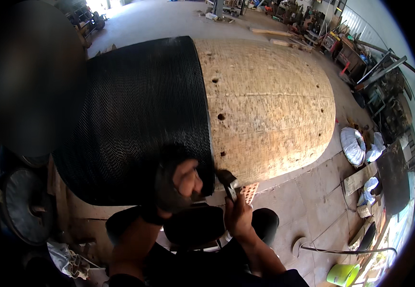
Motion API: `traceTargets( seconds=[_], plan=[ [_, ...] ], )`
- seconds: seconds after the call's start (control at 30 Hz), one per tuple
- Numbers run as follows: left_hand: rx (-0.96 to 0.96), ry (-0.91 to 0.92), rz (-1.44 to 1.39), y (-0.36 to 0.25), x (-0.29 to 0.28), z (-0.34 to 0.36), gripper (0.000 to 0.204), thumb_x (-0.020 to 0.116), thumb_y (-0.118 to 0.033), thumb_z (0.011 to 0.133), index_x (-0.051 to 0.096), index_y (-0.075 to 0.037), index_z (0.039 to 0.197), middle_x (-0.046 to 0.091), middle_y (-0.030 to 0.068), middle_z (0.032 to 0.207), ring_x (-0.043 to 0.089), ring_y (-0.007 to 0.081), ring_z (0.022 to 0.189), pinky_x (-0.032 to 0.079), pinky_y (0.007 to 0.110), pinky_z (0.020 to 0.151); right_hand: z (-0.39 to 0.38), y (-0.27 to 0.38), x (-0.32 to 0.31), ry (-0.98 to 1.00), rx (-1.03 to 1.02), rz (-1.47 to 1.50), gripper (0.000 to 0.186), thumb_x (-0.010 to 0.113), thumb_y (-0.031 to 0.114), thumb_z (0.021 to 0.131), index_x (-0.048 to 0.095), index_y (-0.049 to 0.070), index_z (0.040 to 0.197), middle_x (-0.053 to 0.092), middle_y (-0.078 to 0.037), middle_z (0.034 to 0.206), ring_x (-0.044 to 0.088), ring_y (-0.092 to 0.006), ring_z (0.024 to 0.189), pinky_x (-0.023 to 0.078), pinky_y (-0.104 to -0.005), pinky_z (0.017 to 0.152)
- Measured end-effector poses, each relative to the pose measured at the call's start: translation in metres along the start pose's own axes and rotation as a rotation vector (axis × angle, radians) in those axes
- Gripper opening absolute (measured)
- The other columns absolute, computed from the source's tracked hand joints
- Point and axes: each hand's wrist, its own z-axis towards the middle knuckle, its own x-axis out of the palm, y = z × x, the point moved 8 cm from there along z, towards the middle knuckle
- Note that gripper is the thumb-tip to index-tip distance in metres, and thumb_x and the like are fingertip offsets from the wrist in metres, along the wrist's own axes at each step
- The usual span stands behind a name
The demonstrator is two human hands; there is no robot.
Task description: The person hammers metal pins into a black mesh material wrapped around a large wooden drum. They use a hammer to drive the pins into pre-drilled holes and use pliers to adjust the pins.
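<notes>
A large barrel-shaped form lies across the view. Its left part is covered in tightly laid black ridged winding (140, 105); its right part is a bare tan, speckled surface (274, 95) with several dark holes. My left hand (181, 181), in a dark fingerless glove, is at the lower front of the black part, its fingers curled closed. It is blurred, and whatever it grips cannot be made out. Around a short hand tool (230, 186) with a dark head and shiny metal part, my right hand (238, 215) is closed. The tool's head is by the lower edge between black and tan.
A dark round disc (27, 205) stands at the left. On the tiled floor at the right are a white wrapped coil (352, 147), wooden boards (360, 179) and a lime-green bucket (342, 274). A curved metal rod (346, 250) stretches across the lower right. Cluttered equipment lines the far right wall.
</notes>
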Motion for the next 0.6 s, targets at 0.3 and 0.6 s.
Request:
traceTargets(
  seconds=[0.3, 0.6],
  plan=[
    [0.091, -0.11, 0.324, 0.024, 0.0, 0.025, 0.037, 0.066, 0.004, 0.082, 0.056, -0.003, 0.117, 0.064, 0.0151, 0.114, 0.063, 0.0288, 0.083, 0.051, 0.046, 0.072, -0.009, -0.036, 0.005, 0.131, 0.391, 0.614, 0.033, 0.055, 0.032, 0.105, 0.054, 0.002, 0.091, 0.057, -0.005, 0.061, 0.054, -0.0202, 0.048, 0.038, -0.0335, 0.045],
    [0.089, -0.109, 0.374, 0.02, 0.0, 0.035, 0.036, 0.069, 0.003, 0.076, 0.057, -0.006, 0.109, 0.062, 0.0138, 0.107, 0.063, 0.0301, 0.089, 0.054, 0.049, 0.076, -0.016, -0.024, 0.038, 0.229, 0.628, 1.055, 0.049, 0.042, 0.05, 0.107, 0.053, 0.008, 0.087, 0.049, 0.001, 0.064, 0.044, -0.0084, 0.049, 0.036, -0.0236, 0.044]
  ],
)
